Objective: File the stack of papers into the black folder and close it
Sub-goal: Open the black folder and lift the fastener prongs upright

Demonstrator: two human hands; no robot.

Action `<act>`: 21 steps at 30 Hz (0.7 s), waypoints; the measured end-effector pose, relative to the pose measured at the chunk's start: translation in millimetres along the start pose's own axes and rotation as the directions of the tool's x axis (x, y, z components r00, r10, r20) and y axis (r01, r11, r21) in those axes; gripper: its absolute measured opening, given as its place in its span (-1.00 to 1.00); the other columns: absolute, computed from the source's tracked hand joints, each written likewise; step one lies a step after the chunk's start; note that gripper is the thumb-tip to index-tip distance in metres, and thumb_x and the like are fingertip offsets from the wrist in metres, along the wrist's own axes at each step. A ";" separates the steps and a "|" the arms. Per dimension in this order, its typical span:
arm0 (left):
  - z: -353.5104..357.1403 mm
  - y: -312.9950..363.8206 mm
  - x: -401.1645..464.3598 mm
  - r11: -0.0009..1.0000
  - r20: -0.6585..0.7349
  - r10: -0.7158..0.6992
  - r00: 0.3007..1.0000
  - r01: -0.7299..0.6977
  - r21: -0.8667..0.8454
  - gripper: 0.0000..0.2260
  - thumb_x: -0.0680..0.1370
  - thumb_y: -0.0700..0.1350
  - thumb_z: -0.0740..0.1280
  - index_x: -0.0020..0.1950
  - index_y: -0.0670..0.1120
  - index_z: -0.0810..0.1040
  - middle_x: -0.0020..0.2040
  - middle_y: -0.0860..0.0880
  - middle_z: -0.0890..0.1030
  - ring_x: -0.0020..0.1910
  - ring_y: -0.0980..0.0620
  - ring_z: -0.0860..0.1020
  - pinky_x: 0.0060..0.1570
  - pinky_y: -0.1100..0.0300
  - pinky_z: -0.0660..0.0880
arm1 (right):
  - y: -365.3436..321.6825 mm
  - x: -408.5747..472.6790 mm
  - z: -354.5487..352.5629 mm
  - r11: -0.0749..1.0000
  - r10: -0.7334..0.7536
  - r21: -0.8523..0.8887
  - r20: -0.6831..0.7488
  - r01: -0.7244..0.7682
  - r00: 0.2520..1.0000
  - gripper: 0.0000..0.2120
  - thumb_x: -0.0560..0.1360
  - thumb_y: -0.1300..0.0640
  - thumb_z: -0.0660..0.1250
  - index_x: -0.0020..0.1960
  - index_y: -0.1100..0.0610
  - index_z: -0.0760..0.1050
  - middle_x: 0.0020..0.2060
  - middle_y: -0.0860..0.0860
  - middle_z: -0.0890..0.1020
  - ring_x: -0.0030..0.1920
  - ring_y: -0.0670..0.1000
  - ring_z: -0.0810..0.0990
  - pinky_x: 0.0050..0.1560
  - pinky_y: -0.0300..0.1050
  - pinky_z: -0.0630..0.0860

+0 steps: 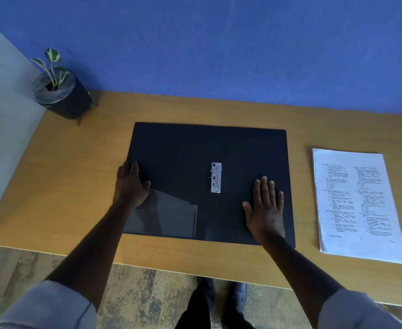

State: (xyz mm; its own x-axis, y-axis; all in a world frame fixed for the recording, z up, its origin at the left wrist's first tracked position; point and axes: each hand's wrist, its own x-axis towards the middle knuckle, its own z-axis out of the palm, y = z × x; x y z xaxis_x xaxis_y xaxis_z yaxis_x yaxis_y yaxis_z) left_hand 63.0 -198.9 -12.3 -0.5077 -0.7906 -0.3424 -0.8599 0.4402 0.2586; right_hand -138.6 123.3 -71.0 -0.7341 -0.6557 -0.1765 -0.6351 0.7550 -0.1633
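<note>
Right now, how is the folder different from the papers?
The folder is black; the papers are white with print. The folder lies open in the middle of the desk, wider than the papers, which sit stacked to its right. Both hands, left and right, rest on the folder; nothing touches the papers. Both lie flat.

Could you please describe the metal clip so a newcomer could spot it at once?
Look at the open black folder in the middle of the wooden desk. The metal clip sits at its centre, between the two hands, the only shiny silver thing there.
</note>
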 end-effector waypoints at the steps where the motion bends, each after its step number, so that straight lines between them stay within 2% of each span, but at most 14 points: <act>1: 2.5 3.6 -2.3 1.000 -0.020 0.009 1.000 -0.009 0.012 -0.30 0.54 -0.03 0.37 0.57 -0.22 0.12 0.54 -0.22 0.18 0.50 -0.24 0.15 0.46 -0.15 0.26 | -0.1 0.0 -0.1 1.000 -0.001 -0.001 0.001 0.001 1.000 -0.32 0.66 -0.21 -0.13 0.63 0.16 -0.12 0.63 0.11 -0.07 0.63 0.15 -0.13 0.59 0.23 -0.04; 6: 19.7 35.4 -18.2 0.992 -0.025 0.112 0.993 -0.113 -0.050 -0.33 0.59 -0.05 0.33 0.60 -0.19 0.10 0.62 -0.20 0.07 0.59 -0.22 0.01 0.54 -0.10 0.11 | 0.4 -0.2 -2.1 1.000 -0.008 0.014 0.009 0.008 1.000 -0.31 0.65 -0.22 -0.13 0.63 0.17 -0.11 0.63 0.12 -0.06 0.63 0.15 -0.14 0.59 0.22 -0.07; 10: 37.0 71.7 -34.7 0.961 0.001 0.230 0.973 -0.227 -0.158 -0.34 0.61 0.00 0.29 0.61 -0.14 0.08 0.63 -0.14 0.05 0.61 -0.11 0.01 0.54 -0.02 0.10 | -0.1 0.9 -6.9 0.999 -0.021 0.031 0.022 0.021 1.000 -0.30 0.64 -0.22 -0.13 0.63 0.18 -0.07 0.63 0.13 -0.05 0.63 0.15 -0.14 0.60 0.20 -0.09; 13: 49.8 98.4 -43.3 0.943 0.054 0.278 0.959 -0.262 -0.203 -0.32 0.61 0.05 0.29 0.62 -0.12 0.05 0.64 -0.11 0.02 0.61 -0.06 -0.01 0.54 0.02 0.09 | 3.5 0.8 -10.7 0.998 -0.045 0.044 0.017 0.044 0.999 -0.31 0.64 -0.20 -0.09 0.63 0.19 -0.02 0.63 0.14 0.00 0.63 0.17 -0.08 0.59 0.20 -0.05; 17: 60.4 120.3 -46.0 0.955 0.096 0.255 0.962 -0.235 -0.181 -0.28 0.58 0.12 0.30 0.61 -0.14 0.07 0.64 -0.12 -0.01 0.62 -0.07 -0.05 0.56 0.00 0.06 | 6.2 0.1 -15.1 0.996 -0.074 0.054 0.014 0.073 0.997 -0.35 0.67 -0.15 0.00 0.63 0.18 0.00 0.63 0.16 0.01 0.62 0.19 -0.06 0.59 0.21 -0.03; 21: 64.8 127.9 -49.4 0.968 0.061 0.199 0.978 -0.186 -0.170 -0.25 0.54 0.13 0.37 0.60 -0.15 0.13 0.63 -0.13 0.04 0.61 -0.09 -0.02 0.55 -0.08 0.05 | 10.6 -6.6 -17.9 0.997 -0.071 0.039 0.048 0.070 0.996 -0.31 0.66 -0.15 0.10 0.63 0.16 -0.03 0.63 0.16 -0.02 0.62 0.22 -0.08 0.58 0.25 -0.05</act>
State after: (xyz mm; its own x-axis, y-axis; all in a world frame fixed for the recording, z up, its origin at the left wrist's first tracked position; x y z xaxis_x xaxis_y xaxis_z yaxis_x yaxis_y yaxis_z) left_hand -25.4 -75.9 -20.9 -0.6707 -0.6597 -0.3390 -0.7286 0.5004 0.4678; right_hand -144.8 135.8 -54.2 -0.6745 -0.7076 -0.2106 -0.6749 0.7066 -0.2126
